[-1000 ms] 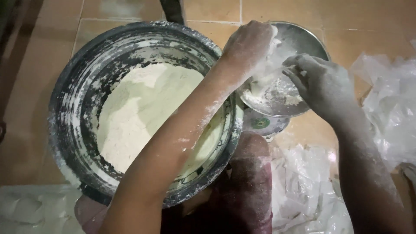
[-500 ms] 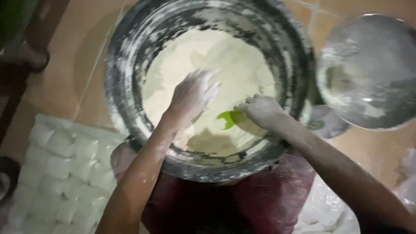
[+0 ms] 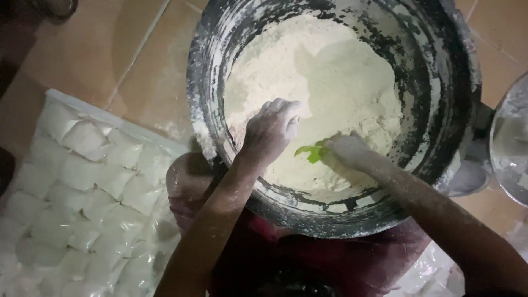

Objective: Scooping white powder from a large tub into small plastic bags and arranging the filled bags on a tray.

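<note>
head view: one camera looking straight down; dim light, all hands dusted white
basin: big dark metal basin [image 3: 440,137] fills the upper middle; inner wall streaked with flour; near rim sits over the person's lap, far rim cut by the top edge
flour: pale heap [image 3: 330,82] covers the basin floor, piled highest toward the far side; a shallow dip at the near side where the hands are
left hand: left hand [image 3: 270,130] inside the basin, knuckles up, fingers curled down into the flour at the near-left wall; whether it grasps anything cannot be told
right hand: right hand [image 3: 347,149] just beside it, low in the flour, closed round a small green scoop [image 3: 311,152]; only the green tip shows between the two hands
room to move: hands close together, wall of the basin tight on the left hand's side; open flour surface beyond them toward the far rim
packages: clear plastic bags of white powder [image 3: 82,187] lie packed side by side on the floor at lower left, pillow-shaped, no labels to be seen
right edge: round metal bowl [image 3: 509,148], flour-coated, half cut off by the frame, just beside the basin
floor: orange-brown tiles [image 3: 132,60] at upper left; crumpled clear plastic [image 3: 434,272] at lower right
</note>
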